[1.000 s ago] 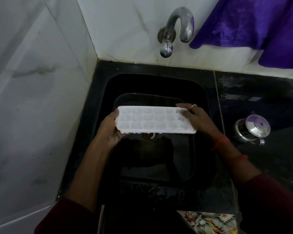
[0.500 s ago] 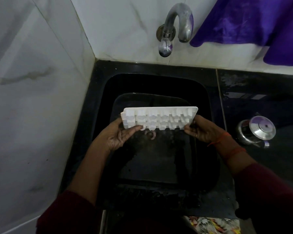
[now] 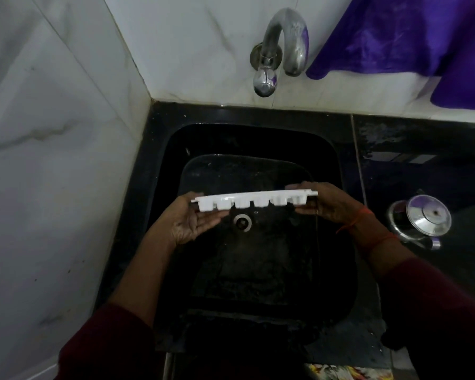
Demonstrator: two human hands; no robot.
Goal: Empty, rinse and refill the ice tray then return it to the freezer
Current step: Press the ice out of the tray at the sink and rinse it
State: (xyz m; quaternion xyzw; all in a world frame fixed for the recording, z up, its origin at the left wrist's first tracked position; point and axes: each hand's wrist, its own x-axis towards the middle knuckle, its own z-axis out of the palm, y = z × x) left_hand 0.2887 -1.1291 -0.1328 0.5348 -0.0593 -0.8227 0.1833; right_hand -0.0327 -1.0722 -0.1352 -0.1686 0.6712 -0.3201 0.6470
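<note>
A white plastic ice tray [image 3: 254, 201] is held over the black sink [image 3: 258, 138], turned on edge so that its cup bottoms face me and its open side faces the back wall. My left hand [image 3: 192, 220] grips its left end, palm up. My right hand [image 3: 329, 204] grips its right end. The tray hangs just above the drain [image 3: 242, 221]. What the cups hold is hidden from this side.
A chrome tap [image 3: 280, 48] juts from the white tiled wall above the sink. A steel lidded vessel [image 3: 420, 222] stands on the wet black counter to the right. Purple cloth [image 3: 412, 37] hangs at the top right. A tiled wall closes the left side.
The tray has been rotated away from me: it lay face up a second ago, then tilted, and now stands on edge with its underside toward me. Both hands kept their grip.
</note>
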